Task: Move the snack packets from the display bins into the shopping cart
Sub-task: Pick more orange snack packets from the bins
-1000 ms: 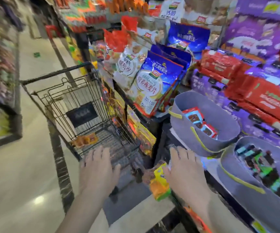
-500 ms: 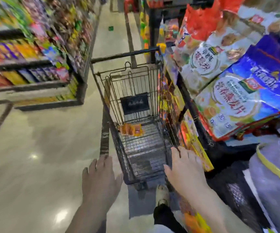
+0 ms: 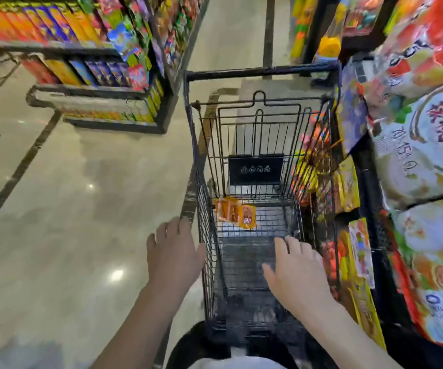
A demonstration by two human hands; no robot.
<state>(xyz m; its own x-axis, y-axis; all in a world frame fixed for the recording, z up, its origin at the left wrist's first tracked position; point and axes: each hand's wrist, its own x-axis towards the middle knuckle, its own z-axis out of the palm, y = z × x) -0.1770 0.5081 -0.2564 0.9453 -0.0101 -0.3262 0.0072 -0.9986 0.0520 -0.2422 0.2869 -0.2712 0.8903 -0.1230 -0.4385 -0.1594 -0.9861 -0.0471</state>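
Observation:
A black wire shopping cart [image 3: 261, 73] stands in front of me, hard against the display on the right. Orange snack packets [image 3: 235, 212] lie on its wire floor near the far end. My left hand [image 3: 173, 255] hovers flat just outside the cart's left wall, fingers straight, holding nothing. My right hand [image 3: 299, 275] is spread flat over the near end of the cart basket, empty too. The display bins are out of view.
Large snack bags [image 3: 425, 150] fill the display on the right, with smaller hanging packets [image 3: 348, 187] along its edge beside the cart. A shelf unit of colourful packets [image 3: 100, 70] stands at the left across a glossy tiled aisle [image 3: 68, 209].
My view has swung left from the grey bins to the cart. The packet that my right hand held a second ago is gone from it; both hands now hover at the cart.

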